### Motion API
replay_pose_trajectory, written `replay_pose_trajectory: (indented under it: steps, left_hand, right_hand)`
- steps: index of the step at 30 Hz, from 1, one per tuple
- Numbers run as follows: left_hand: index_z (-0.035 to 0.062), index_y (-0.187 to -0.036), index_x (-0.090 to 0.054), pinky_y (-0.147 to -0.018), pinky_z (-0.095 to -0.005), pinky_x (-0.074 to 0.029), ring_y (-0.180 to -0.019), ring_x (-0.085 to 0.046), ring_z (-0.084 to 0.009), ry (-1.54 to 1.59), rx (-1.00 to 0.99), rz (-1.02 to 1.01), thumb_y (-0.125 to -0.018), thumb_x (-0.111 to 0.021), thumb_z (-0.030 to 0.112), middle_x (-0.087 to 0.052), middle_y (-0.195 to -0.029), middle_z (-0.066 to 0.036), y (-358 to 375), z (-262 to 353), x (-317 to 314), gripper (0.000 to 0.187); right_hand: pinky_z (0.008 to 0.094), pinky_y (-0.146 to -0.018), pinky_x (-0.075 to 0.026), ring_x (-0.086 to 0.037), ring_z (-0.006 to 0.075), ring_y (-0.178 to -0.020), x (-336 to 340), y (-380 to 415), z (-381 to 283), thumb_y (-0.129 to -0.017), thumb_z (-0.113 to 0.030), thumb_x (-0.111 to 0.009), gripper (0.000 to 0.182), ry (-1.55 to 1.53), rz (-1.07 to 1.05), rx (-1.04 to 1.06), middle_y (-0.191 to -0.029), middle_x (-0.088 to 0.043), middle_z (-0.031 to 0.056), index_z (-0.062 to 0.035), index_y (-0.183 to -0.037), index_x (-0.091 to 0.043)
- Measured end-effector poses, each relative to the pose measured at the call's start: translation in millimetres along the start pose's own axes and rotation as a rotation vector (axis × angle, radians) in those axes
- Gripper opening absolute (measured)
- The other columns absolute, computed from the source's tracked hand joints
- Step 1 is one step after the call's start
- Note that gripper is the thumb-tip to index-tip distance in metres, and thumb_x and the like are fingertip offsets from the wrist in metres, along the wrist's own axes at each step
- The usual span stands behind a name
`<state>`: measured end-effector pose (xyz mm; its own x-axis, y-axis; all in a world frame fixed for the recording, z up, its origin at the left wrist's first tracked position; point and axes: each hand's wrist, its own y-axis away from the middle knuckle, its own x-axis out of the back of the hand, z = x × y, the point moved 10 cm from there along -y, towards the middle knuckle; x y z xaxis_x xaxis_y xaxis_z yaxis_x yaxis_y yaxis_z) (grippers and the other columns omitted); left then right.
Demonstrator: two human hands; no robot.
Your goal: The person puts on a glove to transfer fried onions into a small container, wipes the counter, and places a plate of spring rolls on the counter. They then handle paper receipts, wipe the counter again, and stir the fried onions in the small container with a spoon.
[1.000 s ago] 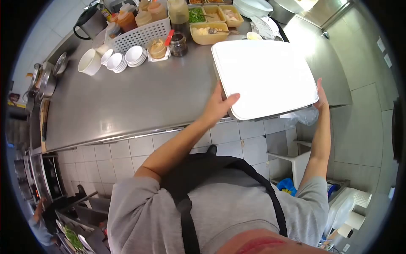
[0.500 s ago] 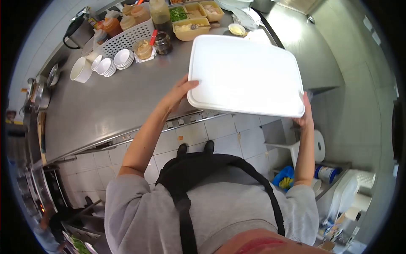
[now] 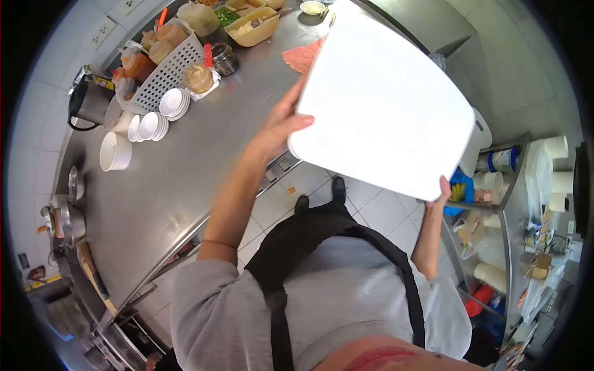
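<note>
Between my two hands is a large white rectangular plastic lid [image 3: 383, 102] with rounded corners, held up over the front edge of the steel counter. Closed on its left edge is my left hand [image 3: 281, 127], thumb on top and fingers underneath. My right hand [image 3: 439, 193] grips the near right corner, with the thumb tip over the rim. Whether a container is attached below cannot be seen. Just past the lid's left edge, a pinkish-orange piece [image 3: 301, 57], perhaps cloth, lies on the counter [image 3: 185, 167], partly covered.
Sauce bottles stand in a white perforated basket [image 3: 164, 80]. Nearby are stacked small white bowls [image 3: 151, 125], a white tub [image 3: 116, 151], jars [image 3: 223, 59] and yellow food containers [image 3: 252, 28]. A metal shelf rack [image 3: 507, 204] stands to my right.
My view and body have turned right. The lid has tilted, its right end swinging nearer to me, past the counter toward the shelf rack. Both hands still hold it. The pinkish-orange piece now shows.
</note>
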<state>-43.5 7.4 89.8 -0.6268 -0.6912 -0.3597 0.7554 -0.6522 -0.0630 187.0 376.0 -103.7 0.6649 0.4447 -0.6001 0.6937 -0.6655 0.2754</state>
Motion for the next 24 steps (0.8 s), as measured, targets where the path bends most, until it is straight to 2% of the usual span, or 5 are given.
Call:
replay_pose_trajectory:
  steps: [5, 13, 17, 21, 24]
  left_hand:
    - [0.0064, -0.141, -0.015, -0.101, -0.0341, -0.028, -0.124, -0.033, -0.0249, 0.019, 0.016, -0.254, -0.063, -0.068, 0.026, -0.028, -0.139, -0.015, 11.5, -21.9, -69.3, 0.096]
    - [0.0052, -0.137, -0.024, -0.098, -0.0324, -0.034, -0.117, -0.042, -0.0223, 0.26, 0.568, -0.219, -0.073, -0.062, 0.022, -0.039, -0.128, -0.013, 50.3, -192.3, -95.6, 0.076]
    - [0.0052, -0.126, -0.04, -0.093, -0.0334, -0.04, -0.107, -0.052, -0.0206, 0.156, 0.957, -0.072, -0.078, -0.059, 0.039, -0.051, -0.12, -0.01, 105.3, -290.5, -62.5, 0.062]
    - [0.0021, -0.127, -0.038, -0.098, -0.0363, -0.034, -0.119, -0.041, -0.0256, -0.332, 0.974, 0.21, -0.082, -0.053, 0.048, -0.043, -0.128, -0.014, 146.1, -321.7, -16.3, 0.066]
    - [0.0008, -0.129, -0.035, -0.1, -0.0412, -0.03, -0.121, -0.036, -0.0328, -1.134, 0.486, 0.129, -0.081, -0.058, 0.035, -0.036, -0.132, -0.021, 137.7, -270.8, 20.7, 0.064]
  right_hand:
    - [0.0457, -0.095, -0.039, -0.041, 0.0304, -0.118, 59.2, 84.9, -53.3, -0.069, -0.075, -0.046, 0.101, 0.152, -0.05, 0.199, -0.135, -0.035, 0.0139, -0.003, -0.136, -0.023]
    - [0.0437, -0.087, -0.047, -0.055, 0.0306, -0.099, 235.4, 198.3, -2.2, -0.072, -0.017, -0.059, 0.047, 0.129, 0.394, -0.162, -0.111, -0.055, 0.0165, 0.001, -0.114, -0.048]
    - [0.0439, -0.087, -0.047, -0.056, 0.0296, -0.096, 228.9, 252.3, 48.2, -0.071, -0.013, -0.059, 0.039, 0.036, 0.501, -0.464, -0.103, -0.057, 0.0152, 0.0011, -0.106, -0.051]
    - [0.0417, -0.088, -0.046, -0.055, 0.0289, -0.099, 244.1, 277.4, 88.4, -0.07, -0.015, -0.061, 0.045, 0.042, 0.481, -0.574, -0.105, -0.056, 0.0157, 0.002, -0.109, -0.049]
    - [0.0402, -0.089, -0.045, -0.053, 0.0281, -0.102, 243.7, 278.5, 105.6, -0.069, -0.017, -0.063, 0.055, 0.119, 0.44, -0.648, -0.11, -0.053, 0.0159, 0.0029, -0.117, -0.043]
